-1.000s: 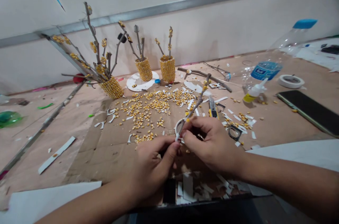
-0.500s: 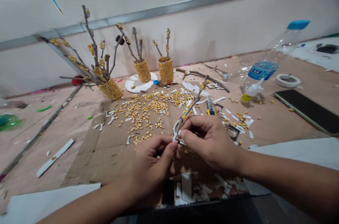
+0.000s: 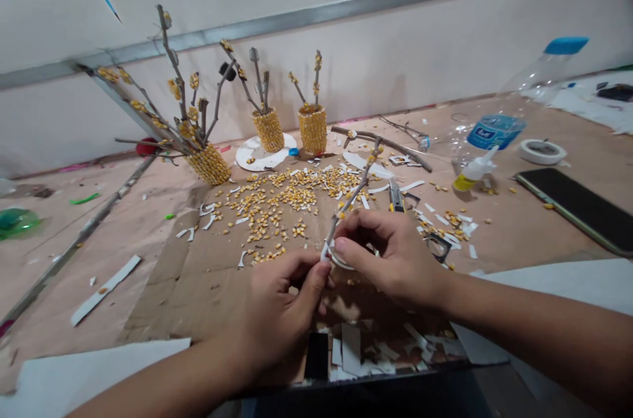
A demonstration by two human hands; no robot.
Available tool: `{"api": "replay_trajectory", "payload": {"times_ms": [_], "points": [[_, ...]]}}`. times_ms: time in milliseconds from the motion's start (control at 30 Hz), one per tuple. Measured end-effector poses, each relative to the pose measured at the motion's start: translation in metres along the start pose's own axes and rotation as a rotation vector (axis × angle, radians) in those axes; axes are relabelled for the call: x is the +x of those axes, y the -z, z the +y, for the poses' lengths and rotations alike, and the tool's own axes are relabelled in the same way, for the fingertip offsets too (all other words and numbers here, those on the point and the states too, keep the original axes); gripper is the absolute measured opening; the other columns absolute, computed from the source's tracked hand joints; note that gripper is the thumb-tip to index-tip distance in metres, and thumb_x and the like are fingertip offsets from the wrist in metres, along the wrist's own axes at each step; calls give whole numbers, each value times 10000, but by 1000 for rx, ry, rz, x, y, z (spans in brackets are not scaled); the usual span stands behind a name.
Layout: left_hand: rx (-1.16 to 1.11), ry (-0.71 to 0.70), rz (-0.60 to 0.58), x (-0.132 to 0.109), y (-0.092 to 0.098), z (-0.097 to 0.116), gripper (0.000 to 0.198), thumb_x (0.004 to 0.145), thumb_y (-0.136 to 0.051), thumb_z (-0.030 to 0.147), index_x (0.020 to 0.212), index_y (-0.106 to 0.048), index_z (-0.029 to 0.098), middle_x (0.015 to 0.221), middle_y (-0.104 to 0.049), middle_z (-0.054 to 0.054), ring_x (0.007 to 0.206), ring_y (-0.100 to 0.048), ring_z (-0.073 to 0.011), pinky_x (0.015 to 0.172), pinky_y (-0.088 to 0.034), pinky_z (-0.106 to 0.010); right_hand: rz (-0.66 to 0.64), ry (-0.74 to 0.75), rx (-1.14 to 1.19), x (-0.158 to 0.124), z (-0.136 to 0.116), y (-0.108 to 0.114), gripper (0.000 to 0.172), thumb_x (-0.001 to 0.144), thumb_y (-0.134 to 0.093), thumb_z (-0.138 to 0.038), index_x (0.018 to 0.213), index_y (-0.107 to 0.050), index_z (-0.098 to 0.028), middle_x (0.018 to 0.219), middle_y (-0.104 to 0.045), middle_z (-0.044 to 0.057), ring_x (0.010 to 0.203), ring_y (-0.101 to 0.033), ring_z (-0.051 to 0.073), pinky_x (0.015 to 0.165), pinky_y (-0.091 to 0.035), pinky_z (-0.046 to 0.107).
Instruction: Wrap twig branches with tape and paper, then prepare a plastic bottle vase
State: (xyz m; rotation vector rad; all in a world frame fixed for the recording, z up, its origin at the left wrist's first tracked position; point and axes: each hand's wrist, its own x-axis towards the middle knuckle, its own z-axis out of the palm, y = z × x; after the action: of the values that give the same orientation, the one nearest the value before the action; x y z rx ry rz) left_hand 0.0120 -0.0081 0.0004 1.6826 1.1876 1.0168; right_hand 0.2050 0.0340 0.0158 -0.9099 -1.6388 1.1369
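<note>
My left hand (image 3: pixel 289 302) pinches the lower end of a twig (image 3: pixel 357 192) between thumb and forefinger, where white tape (image 3: pixel 324 251) is wrapped around it. The twig tilts up and away to the right, with yellow corn kernels stuck along its upper part. My right hand (image 3: pixel 390 253) is closed, its thumb and forefinger at the twig's side just above the taped end. Partly hidden behind those fingers, a white ring (image 3: pixel 343 264) lies on the table. Loose corn kernels (image 3: pixel 291 197) are scattered beyond my hands.
Three kernel-covered pots (image 3: pixel 312 131) hold twigs at the back; the left one (image 3: pixel 210 164) leans. A box cutter (image 3: pixel 395 196), glue bottle (image 3: pixel 472 174), clear plastic bottle (image 3: pixel 497 131), tape roll (image 3: pixel 542 151) and phone (image 3: pixel 576 207) lie or stand rightward. Paper scraps (image 3: pixel 350 347) are nearest me.
My right fingertips have shifted slightly off the front of the taped end to the twig's right side. My left hand keeps its pinch. The view has moved slightly.
</note>
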Motion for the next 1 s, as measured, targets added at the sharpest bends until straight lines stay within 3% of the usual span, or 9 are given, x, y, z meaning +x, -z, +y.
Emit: {"api": "replay_trajectory", "payload": {"times_ms": [133, 267, 500, 667, 867, 1000], "points": [[80, -60, 0, 0, 1, 1, 165, 1028, -603, 266, 922, -721, 220, 726, -774, 17, 542, -694, -96, 569, -557, -188, -14, 29, -16, 2, 2, -1, 168, 915, -676, -266, 789, -736, -174, 723, -745, 28, 658, -661, 141, 622, -514, 257], [285, -184, 62, 0, 1, 2, 122, 1004, -622, 210, 951, -732, 217, 731, -785, 19, 567, -716, -106, 620, -574, -201, -28, 39, -53, 2, -2, -3, 237, 925, -654, -251, 715, -732, -171, 654, -725, 12, 593, -630, 119, 562, -473, 232], [525, -400, 137, 1, -2, 10, 114, 968, -642, 141, 940, -748, 176, 760, -808, -13, 617, -753, -136, 604, -548, -205, 38, -67, -63, -3, -8, -9, 264, 885, -651, -275, 649, -702, -167, 587, -698, 15, 522, -591, 117, 483, -419, 220], [536, -387, 137, 4, -2, 9, 123, 958, -642, 122, 926, -751, 168, 748, -804, -4, 592, -746, -127, 579, -533, -196, 64, -106, -91, -3, -5, -13, 289, 903, -633, -296, 646, -666, -169, 593, -664, 10, 534, -572, 117, 490, -410, 225], [477, -303, 150, 4, 0, 7, 99, 952, -670, 133, 921, -747, 186, 745, -805, 26, 595, -748, -104, 567, -526, -165, 46, 30, -206, -5, 0, -9, 431, 1032, -468, -306, 662, -647, -175, 559, -577, -11, 547, -539, 115, 550, -407, 249], [455, -311, 153, 2, -1, 9, 124, 946, -656, 122, 928, -755, 193, 777, -816, 27, 629, -759, -101, 608, -548, -161, 61, 79, -274, -6, 0, -10, 356, 972, -587, -303, 656, -673, -164, 579, -647, 4, 531, -578, 111, 534, -412, 241]]}}
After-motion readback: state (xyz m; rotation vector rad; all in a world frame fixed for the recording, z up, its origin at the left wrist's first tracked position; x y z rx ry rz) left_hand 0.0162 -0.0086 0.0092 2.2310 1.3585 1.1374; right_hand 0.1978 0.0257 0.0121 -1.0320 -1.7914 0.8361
